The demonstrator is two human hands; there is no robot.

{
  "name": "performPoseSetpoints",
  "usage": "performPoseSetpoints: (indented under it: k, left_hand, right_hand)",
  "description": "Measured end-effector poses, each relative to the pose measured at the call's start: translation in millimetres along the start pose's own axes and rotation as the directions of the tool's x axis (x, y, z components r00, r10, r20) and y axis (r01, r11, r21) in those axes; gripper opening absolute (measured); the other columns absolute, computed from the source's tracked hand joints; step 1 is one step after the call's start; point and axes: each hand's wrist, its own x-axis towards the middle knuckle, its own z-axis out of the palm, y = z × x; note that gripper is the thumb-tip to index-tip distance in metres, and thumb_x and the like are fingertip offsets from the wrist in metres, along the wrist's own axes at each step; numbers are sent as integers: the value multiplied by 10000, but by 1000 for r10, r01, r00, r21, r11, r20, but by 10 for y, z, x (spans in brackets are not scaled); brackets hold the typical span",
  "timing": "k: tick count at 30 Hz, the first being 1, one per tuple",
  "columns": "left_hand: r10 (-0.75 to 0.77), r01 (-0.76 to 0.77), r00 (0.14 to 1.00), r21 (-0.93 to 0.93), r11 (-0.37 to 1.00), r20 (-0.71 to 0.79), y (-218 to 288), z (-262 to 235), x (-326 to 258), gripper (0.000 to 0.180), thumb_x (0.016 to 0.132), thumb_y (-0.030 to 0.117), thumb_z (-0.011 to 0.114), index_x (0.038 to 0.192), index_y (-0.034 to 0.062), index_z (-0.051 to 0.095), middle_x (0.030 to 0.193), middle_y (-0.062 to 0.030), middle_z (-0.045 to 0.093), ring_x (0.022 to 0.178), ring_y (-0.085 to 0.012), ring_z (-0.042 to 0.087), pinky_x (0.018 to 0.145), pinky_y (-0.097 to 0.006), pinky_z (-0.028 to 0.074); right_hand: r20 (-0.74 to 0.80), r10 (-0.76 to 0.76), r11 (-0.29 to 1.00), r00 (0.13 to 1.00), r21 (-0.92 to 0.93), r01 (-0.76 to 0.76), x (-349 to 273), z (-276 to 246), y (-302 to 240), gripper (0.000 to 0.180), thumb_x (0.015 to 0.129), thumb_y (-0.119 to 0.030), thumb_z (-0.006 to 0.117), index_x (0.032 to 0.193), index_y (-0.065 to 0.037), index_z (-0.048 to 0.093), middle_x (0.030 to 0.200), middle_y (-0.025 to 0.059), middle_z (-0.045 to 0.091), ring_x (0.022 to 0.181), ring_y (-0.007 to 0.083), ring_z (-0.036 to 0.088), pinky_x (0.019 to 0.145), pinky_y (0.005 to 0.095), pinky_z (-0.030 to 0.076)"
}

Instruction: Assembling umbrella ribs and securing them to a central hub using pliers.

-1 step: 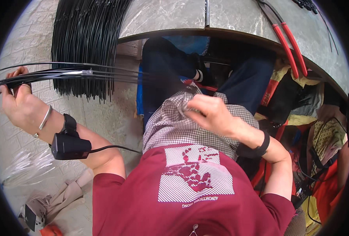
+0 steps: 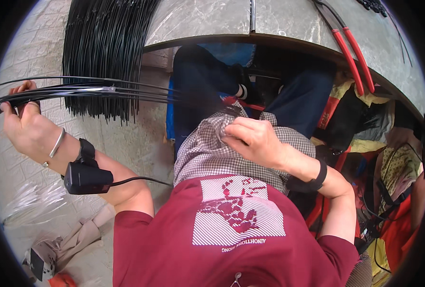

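At the far left, my left hand (image 2: 23,117) is closed around one end of a bundle of long, thin black cable ties (image 2: 90,91). The bundle stretches right across to my lap, where its far ends blur against dark blue trousers. My right hand (image 2: 255,138) is over the bunched checked cloth (image 2: 200,143) on my lap, close to those far ends. Its fingers are curled together; what they pinch, if anything, is hidden.
A thick bunch of black cable ties (image 2: 107,57) hangs over the left of the grey tabletop (image 2: 198,19). Red-handled long pliers (image 2: 353,60) lie at the table's right edge, handles overhanging. White strips (image 2: 35,203) lie on the floor at left. At right are cloths and another person's arm (image 2: 417,196).
Both hands have shifted very slightly; my right fingers look a little more curled. The cable ties stay in my left hand.
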Motion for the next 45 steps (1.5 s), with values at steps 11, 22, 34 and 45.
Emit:
performPoseSetpoints:
  k: [11, 22, 34, 45]
  left_hand:
    - [-210, 196, 977, -286, 938, -20, -455, -80, -36, 281, 778, -188, 422, 1057, -185, 458, 1046, -189, 539, 992, -224, 560, 978, -313, 445]
    - [-415, 329, 909, -648, 687, 21, -981, -305, 91, 215, 880, -119, 398, 1084, -185, 397, 1063, -194, 483, 993, -246, 546, 969, -377, 473]
    - [-363, 321, 932, -453, 832, -5, -813, -222, -125, 323, 1011, 181, 317, 983, -119, 436, 950, -181, 495, 886, -290, 541, 919, -459, 490]
    - [-516, 358, 855, -769, 530, 42, -1252, -490, -17, 227, 978, 120, 388, 946, -87, 473, 932, -166, 497, 904, -269, 515, 892, -428, 496]
  right_hand:
    - [360, 363, 323, 860, 817, -478, -65, -172, 333, 195, 837, -167, 680, 867, -8, 571, 929, 65, 620, 787, 138, 617, 654, 284, 523]
    - [424, 406, 245, 809, 803, -543, 138, -182, 513, 383, 858, -178, 638, 1197, -14, 569, 1027, -6, 609, 876, 51, 566, 773, 195, 483]
    - [155, 338, 714, 928, 600, -361, 142, -23, 542, 325, 789, -58, 638, 1093, 50, 597, 944, 41, 648, 846, 102, 614, 779, 245, 496]
    - [515, 302, -201, 802, 857, -475, 232, -193, 376, 228, 860, -76, 591, 1077, -23, 640, 942, 61, 663, 846, 152, 638, 743, 246, 512]
